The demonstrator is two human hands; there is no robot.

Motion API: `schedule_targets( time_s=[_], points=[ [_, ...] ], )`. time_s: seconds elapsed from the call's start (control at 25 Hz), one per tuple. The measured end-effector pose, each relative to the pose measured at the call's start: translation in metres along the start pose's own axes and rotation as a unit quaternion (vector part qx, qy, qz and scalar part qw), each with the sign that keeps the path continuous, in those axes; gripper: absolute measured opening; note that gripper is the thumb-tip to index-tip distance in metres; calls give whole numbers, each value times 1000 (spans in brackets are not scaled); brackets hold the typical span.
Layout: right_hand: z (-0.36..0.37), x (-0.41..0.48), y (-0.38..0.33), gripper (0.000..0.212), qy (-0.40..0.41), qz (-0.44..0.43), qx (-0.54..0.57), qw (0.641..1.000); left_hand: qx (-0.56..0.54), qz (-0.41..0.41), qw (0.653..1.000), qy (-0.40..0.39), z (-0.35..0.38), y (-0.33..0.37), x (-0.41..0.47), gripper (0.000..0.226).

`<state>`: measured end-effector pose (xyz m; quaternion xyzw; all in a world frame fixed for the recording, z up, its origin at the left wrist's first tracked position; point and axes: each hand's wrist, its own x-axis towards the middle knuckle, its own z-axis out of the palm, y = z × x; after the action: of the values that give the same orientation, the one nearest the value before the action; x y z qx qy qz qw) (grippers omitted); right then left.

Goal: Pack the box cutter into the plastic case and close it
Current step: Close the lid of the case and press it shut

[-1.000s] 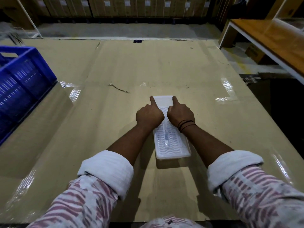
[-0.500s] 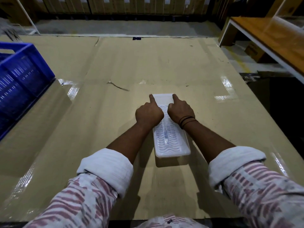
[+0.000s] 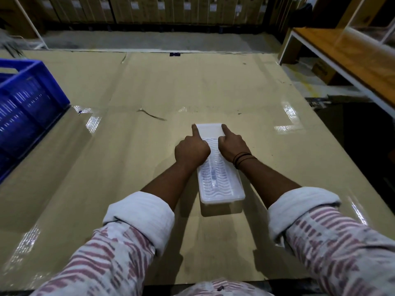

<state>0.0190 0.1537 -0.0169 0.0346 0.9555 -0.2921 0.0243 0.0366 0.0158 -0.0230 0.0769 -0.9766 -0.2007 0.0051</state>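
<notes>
A translucent white plastic case point(image 3: 222, 184) lies lengthwise on the cardboard-covered table, its lid down. Through the ribbed lid a dim long shape shows, the box cutter point(image 3: 213, 178). My left hand point(image 3: 191, 149) rests on the case's far left edge, fingers curled, with the index finger stretched out along that far corner. My right hand point(image 3: 232, 145) mirrors it on the far right edge, index finger pointing out over the corner. Both hands press on the lid rather than wrap around it.
A blue plastic crate point(image 3: 25, 103) stands at the table's left edge. A thin dark strand point(image 3: 151, 115) lies beyond the case. A wooden bench with a white frame point(image 3: 346, 58) stands at the right. Stacked cartons line the back wall.
Both hands and the case stay in the same pose. Only the camera view has shifted slightly.
</notes>
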Motion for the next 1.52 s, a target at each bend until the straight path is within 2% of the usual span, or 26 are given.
schedule_targets(
  time_s=[0.12,0.2,0.28,0.36,0.48,0.64,0.92,1.28,1.44,1.52],
  points=[
    [2,-10,3,59,7,29,25,999,-59,-29,998,-6,-2,-1,-2,71],
    [2,-14,2,57,59,26,23,998,-76,-36,996,-14,-6,-2,-7,69],
    [2,-21,0,46,122,3,34,992,-96,-34,995,-19,-8,-4,-18,64],
    [3,-32,2,31,145,-32,26,989,-118,-25,993,-11,-7,-11,-36,53],
    [9,-53,13,39,104,-55,-2,993,-150,-11,989,-4,-2,-22,-65,42],
    [10,-82,20,51,39,-18,21,999,-166,0,986,-6,7,-24,-95,39],
    [13,-87,20,52,49,-1,50,998,-208,-12,978,16,12,-19,-106,49],
    [10,-87,17,54,42,7,67,997,-248,-12,969,-13,4,-17,-111,49],
    [9,-94,10,56,21,10,102,994,-249,0,968,-32,-6,-28,-108,45],
    [9,-99,7,61,-20,11,112,993,-247,-11,969,-27,-9,-36,-107,43]
  ],
)
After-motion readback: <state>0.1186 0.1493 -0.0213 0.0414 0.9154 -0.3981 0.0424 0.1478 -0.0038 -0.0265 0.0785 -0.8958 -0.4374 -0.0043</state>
